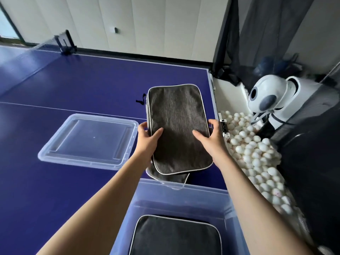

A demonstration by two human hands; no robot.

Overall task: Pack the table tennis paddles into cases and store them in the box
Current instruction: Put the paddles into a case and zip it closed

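Note:
A dark grey paddle case (177,126) with white piping is lifted above the blue table, tilted toward me. My left hand (149,138) grips its left edge, thumb on top. My right hand (211,137) grips its right edge the same way. Under its near end another grey case (165,176) peeks out on the table. The clear plastic box (176,196) stands at the near table edge, and one more dark case (174,236) lies flat inside it. No bare paddle is visible.
The box's clear lid (88,142) lies on the blue table (64,89) to the left. Right of the table a net bin holds several white balls (257,155), with a white ball machine (272,100) behind. The net post (65,43) stands far left.

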